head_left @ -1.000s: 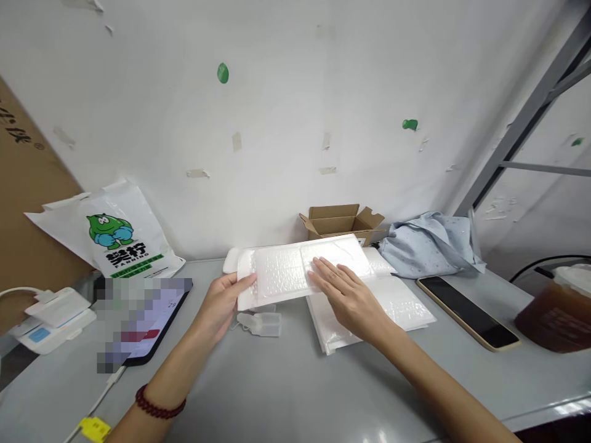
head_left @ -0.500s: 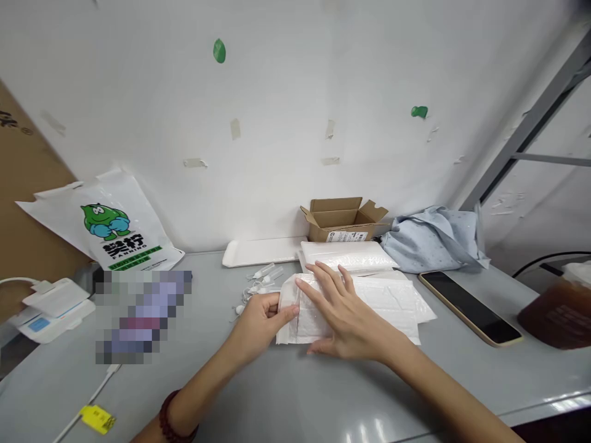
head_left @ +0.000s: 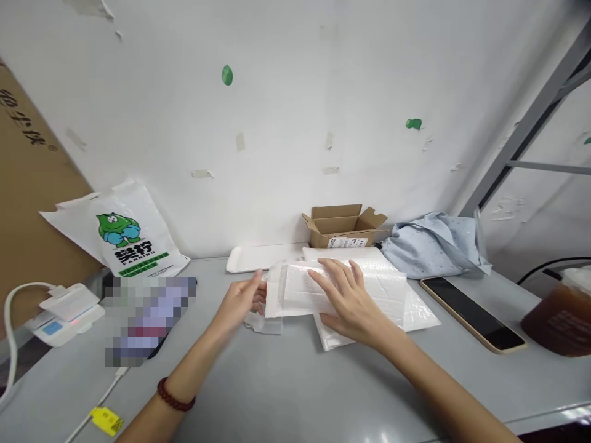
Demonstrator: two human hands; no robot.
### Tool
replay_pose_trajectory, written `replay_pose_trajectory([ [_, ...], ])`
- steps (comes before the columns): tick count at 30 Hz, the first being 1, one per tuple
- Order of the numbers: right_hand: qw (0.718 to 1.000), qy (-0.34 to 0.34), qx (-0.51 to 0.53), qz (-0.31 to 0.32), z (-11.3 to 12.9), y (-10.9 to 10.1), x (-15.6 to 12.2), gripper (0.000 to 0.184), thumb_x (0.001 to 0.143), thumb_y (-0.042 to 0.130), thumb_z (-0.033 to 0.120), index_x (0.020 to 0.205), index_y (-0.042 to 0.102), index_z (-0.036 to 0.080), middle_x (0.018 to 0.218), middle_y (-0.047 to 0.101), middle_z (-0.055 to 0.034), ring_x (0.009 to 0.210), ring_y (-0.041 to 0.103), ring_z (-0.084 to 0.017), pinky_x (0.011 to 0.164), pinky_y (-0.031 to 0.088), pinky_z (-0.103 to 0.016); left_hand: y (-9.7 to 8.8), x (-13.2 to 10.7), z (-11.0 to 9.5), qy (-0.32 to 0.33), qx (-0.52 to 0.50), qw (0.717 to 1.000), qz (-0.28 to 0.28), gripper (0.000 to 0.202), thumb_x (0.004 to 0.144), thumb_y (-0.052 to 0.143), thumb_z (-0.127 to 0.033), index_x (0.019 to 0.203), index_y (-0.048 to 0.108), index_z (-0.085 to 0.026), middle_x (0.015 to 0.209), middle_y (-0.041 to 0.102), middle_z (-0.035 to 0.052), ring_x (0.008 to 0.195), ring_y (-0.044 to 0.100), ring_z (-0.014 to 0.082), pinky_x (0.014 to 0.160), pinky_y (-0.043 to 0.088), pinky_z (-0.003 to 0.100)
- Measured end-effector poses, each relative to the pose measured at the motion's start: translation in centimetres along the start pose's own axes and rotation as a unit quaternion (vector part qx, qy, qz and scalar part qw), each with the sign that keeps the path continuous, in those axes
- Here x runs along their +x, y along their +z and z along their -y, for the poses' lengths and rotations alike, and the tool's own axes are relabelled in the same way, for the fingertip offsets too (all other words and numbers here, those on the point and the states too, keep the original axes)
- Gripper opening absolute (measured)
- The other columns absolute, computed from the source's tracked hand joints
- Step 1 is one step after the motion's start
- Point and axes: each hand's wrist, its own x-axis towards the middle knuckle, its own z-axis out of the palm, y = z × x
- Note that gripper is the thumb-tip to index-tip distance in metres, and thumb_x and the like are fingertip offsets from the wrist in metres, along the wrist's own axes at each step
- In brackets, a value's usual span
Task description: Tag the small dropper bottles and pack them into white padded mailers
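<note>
A white padded bubble mailer [head_left: 300, 289] lies across a small stack of others, its left end reaching past them. My right hand [head_left: 348, 298] lies flat on this mailer, fingers stretched and spread, thumb by its near edge. Beside the left end is my left hand [head_left: 240, 301]. Its thumb is raised apart from the half-curled fingers, which touch the flap edge and are partly hidden and blurred. Under that end shows a piece of clear plastic [head_left: 270, 325]; whether it is a small tube or a strip I cannot tell. More white mailers [head_left: 420, 311] lie beneath.
Behind the stack stand an open cardboard box [head_left: 348, 240] and a flat white mailer [head_left: 268, 255]. To the right are blue cloth [head_left: 434, 243], a phone [head_left: 471, 314] and a dark drink [head_left: 554, 314]. At left are a printed bag [head_left: 133, 234], a charger [head_left: 69, 311] and a blurred-out device [head_left: 157, 320].
The top mailer has moved away from me and slightly left, over the small clear tubes. My left hand has left its pinch on the flap and shifted left. My right hand stays spread.
</note>
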Motion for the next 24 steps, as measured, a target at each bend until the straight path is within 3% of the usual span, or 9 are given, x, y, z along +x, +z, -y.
replay_pose_trajectory([
  [2,1.000,0.006,0.020,-0.002,-0.3,0.0,0.0,0.070,0.071,0.056,0.017,0.136,0.030,0.016,0.136,0.035,-0.0213,0.127,0.030,-0.034,0.100,0.023,-0.063,-1.2,0.9,0.7,-0.019,0.002,0.999,-0.026,0.053,0.079,0.046,-0.060,0.072,0.067,-0.011,0.063,0.066,0.0079,0.055,0.061,0.0180,0.048,0.045,0.026],
  [4,0.999,0.012,0.045,-0.003,-0.6,-0.1,0.1,0.065,0.073,0.054,0.017,0.134,0.032,0.017,0.135,0.035,-0.0196,0.127,0.031,-0.033,0.100,0.025,-0.061,-2.6,1.8,1.6,0.015,0.105,0.988,-0.109,0.047,0.078,0.048,-0.055,0.070,0.067,-0.012,0.060,0.065,0.0065,0.057,0.061,0.0193,0.051,0.044,0.027],
  [6,0.998,0.014,0.063,-0.010,-0.9,-0.3,0.2,0.060,0.074,0.055,0.018,0.131,0.036,0.018,0.133,0.036,-0.0186,0.125,0.033,-0.032,0.099,0.028,-0.059,-3.9,2.5,2.4,0.068,0.237,0.959,-0.138,0.033,0.073,0.055,-0.046,0.068,0.067,-0.015,0.066,0.068,0.0057,0.067,0.062,0.0213,0.064,0.046,0.029],
  [11,0.997,0.011,0.070,-0.042,-1.3,-0.3,0.4,0.044,0.079,0.058,0.020,0.121,0.047,0.020,0.126,0.044,-0.0163,0.115,0.042,-0.030,0.092,0.039,-0.052,-5.1,3.9,4.6,0.118,0.365,0.918,-0.099,0.027,0.070,0.055,-0.035,0.085,0.071,-0.018,0.075,0.070,0.0063,0.071,0.061,0.0227,0.070,0.046,0.032],
  [15,0.997,0.004,0.054,-0.056,-1.4,0.0,0.5,0.046,0.083,0.057,0.022,0.127,0.044,0.022,0.120,0.053,-0.0140,0.112,0.047,-0.028,0.092,0.039,-0.048,-4.9,4.4,5.5,0.133,0.375,0.913,-0.090,0.022,0.072,0.053,-0.032,0.076,0.071,-0.021,0.076,0.070,0.0059,0.078,0.061,0.0233,0.074,0.045,0.032],
  [19,0.996,0.018,0.066,-0.055,-1.5,0.2,0.5,0.051,0.086,0.053,0.021,0.134,0.037,0.022,0.117,0.057,-0.0118,0.107,0.052,-0.026,0.088,0.041,-0.044,-5.3,4.0,4.4,0.128,0.370,0.913,-0.113,0.023,0.074,0.050,-0.033,0.072,0.069,-0.020,0.075,0.070,0.0051,0.075,0.061,0.0223,0.071,0.045,0.031],
  [24,0.994,0.051,0.075,-0.059,-1.7,0.4,0.3,0.052,0.086,0.053,0.022,0.134,0.033,0.020,0.117,0.058,-0.0124,0.107,0.052,-0.027,0.086,0.041,-0.043,-6.2,2.3,0.9,0.108,0.282,0.933,-0.195,0.028,0.075,0.052,-0.041,0.080,0.068,-0.019,0.088,0.072,0.0050,0.079,0.061,0.0221,0.068,0.045,0.028],
])
